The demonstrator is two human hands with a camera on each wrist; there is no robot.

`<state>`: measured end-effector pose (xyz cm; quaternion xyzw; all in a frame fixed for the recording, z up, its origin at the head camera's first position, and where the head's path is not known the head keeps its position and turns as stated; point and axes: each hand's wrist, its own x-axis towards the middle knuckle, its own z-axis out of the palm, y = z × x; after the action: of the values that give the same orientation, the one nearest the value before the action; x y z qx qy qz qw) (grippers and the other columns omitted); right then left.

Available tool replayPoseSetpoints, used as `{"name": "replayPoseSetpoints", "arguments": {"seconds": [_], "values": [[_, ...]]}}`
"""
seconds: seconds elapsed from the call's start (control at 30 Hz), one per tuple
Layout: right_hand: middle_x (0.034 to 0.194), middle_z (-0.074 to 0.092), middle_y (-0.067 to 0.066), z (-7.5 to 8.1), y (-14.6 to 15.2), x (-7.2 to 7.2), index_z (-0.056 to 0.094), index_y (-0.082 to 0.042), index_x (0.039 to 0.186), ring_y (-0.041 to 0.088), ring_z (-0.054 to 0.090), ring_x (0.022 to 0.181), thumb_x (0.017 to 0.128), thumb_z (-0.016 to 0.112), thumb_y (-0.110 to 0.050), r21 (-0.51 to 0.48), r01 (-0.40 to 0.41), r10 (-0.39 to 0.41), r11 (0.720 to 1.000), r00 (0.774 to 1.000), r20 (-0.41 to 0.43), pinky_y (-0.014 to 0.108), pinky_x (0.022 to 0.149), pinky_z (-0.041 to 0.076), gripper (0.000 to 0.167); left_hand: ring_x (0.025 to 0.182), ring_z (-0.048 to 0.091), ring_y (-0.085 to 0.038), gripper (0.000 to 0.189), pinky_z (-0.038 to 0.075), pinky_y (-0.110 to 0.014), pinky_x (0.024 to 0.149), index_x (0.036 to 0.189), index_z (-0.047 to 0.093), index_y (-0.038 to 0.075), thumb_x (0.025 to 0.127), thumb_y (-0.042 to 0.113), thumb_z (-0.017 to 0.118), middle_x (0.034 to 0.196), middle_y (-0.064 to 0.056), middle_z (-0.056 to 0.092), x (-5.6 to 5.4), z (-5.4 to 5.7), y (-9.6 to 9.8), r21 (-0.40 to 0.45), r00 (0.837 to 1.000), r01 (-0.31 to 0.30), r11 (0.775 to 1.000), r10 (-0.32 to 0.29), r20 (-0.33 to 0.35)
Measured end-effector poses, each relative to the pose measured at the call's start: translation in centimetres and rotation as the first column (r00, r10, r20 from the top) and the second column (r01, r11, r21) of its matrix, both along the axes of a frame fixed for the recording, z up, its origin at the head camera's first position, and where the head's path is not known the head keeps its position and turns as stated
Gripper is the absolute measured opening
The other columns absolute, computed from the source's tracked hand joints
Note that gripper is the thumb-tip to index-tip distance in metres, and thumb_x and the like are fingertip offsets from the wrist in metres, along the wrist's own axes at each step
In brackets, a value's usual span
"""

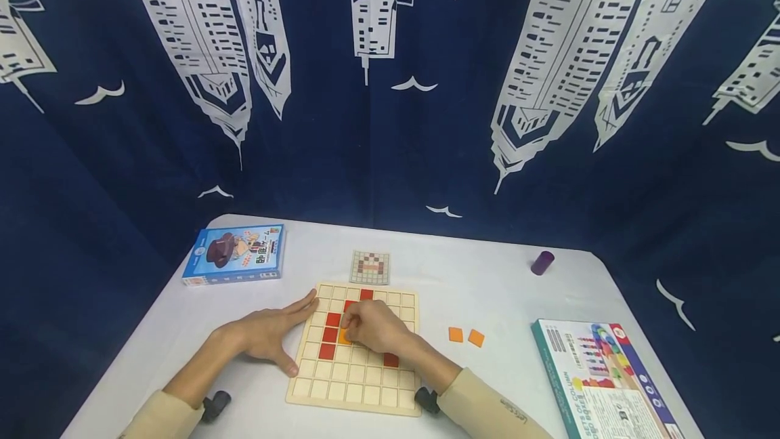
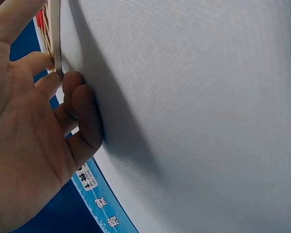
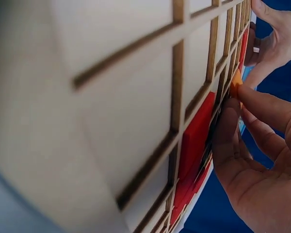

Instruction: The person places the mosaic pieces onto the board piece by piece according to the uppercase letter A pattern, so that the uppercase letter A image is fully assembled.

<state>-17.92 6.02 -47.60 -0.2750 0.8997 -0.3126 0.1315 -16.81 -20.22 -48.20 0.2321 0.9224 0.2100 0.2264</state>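
A pale wooden grid board [image 1: 353, 372] lies on the white table, with several red square tiles [image 1: 326, 351] set in its cells. My right hand [image 1: 378, 327] is over the board's upper middle and pinches an orange tile [image 1: 344, 337] between thumb and fingertips. In the right wrist view this orange tile [image 3: 236, 83] is right at the grid, beside the red tiles. My left hand [image 1: 265, 334] is spread along the board's left edge, thumb low and fingers higher up. The left wrist view shows its fingertips [image 2: 48, 60] at the board's side.
Two loose orange tiles [image 1: 456, 335] lie right of the board. A small pattern card [image 1: 370, 267] sits just behind it. A blue box [image 1: 234, 254] is at the back left, a colourful box [image 1: 609, 381] at the front right, and a purple cylinder [image 1: 542, 263] at the back right.
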Motion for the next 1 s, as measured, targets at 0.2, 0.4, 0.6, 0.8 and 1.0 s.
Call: {"name": "replayPoseSetpoints", "arguments": {"seconds": [0.2, 0.4, 0.6, 0.8, 1.0], "values": [[0.075, 0.062, -0.010, 0.0, -0.1, 0.1, 0.077, -0.013, 0.093, 0.004, 0.052, 0.071, 0.086, 0.078, -0.009, 0.044, -0.004, 0.005, 0.999, 1.000, -0.020, 0.019, 0.065, 0.046, 0.008, 0.145, 0.037, -0.040, 0.130, 0.041, -0.063, 0.105, 0.162, 0.024, 0.020, 0.057, 0.059, 0.090, 0.171, 0.003, 0.004, 0.0, -0.1, 0.1, -0.006, 1.000, 0.000, 1.000, 0.000, 0.000], [0.070, 0.058, -0.012, 0.0, -0.1, 0.2, 0.076, -0.014, 0.095, 0.004, 0.051, 0.065, 0.087, 0.077, -0.009, 0.059, -0.011, 0.012, 0.998, 1.000, -0.017, 0.019, 0.060, 0.046, 0.009, 0.143, 0.040, -0.038, 0.129, 0.042, -0.062, 0.104, 0.161, 0.026, 0.022, 0.055, 0.058, 0.091, 0.170, 0.007, 0.004, 0.1, -0.1, 0.2, -0.012, 1.000, -0.009, 1.000, 0.009, -0.002], [0.068, 0.057, -0.011, 0.0, -0.1, 0.1, 0.075, -0.014, 0.095, 0.003, 0.051, 0.062, 0.087, 0.077, -0.010, 0.064, -0.014, 0.015, 0.998, 1.000, -0.013, 0.018, 0.057, 0.046, 0.009, 0.143, 0.039, -0.040, 0.129, 0.041, -0.064, 0.104, 0.161, 0.026, 0.021, 0.056, 0.058, 0.091, 0.170, 0.005, 0.005, 0.1, 0.0, 0.2, -0.009, 1.000, -0.010, 1.000, 0.010, -0.004], [0.073, 0.059, -0.013, -0.1, 0.3, -0.1, 0.077, -0.016, 0.099, 0.003, 0.052, 0.067, 0.088, 0.078, -0.013, 0.064, -0.055, 0.056, 0.996, 0.998, -0.020, 0.018, 0.063, 0.047, 0.012, 0.143, 0.039, -0.043, 0.130, 0.041, -0.066, 0.103, 0.162, 0.024, 0.019, 0.056, 0.061, 0.089, 0.171, 0.000, 0.004, 0.0, -0.2, 0.1, -0.005, 1.000, 0.006, 1.000, -0.006, -0.003], [0.084, 0.064, -0.014, 0.1, 2.5, -0.2, 0.077, -0.015, 0.110, 0.002, 0.053, 0.075, 0.089, 0.076, -0.016, 0.000, -0.077, 0.077, 0.997, 0.997, 0.004, 0.019, 0.070, 0.048, 0.021, 0.145, 0.037, -0.041, 0.130, 0.039, -0.066, 0.105, 0.161, 0.026, 0.020, 0.055, 0.060, 0.090, 0.170, 0.000, 0.006, 0.1, 0.1, 0.2, 0.002, 1.000, -0.004, 1.000, 0.004, 0.002]]}}
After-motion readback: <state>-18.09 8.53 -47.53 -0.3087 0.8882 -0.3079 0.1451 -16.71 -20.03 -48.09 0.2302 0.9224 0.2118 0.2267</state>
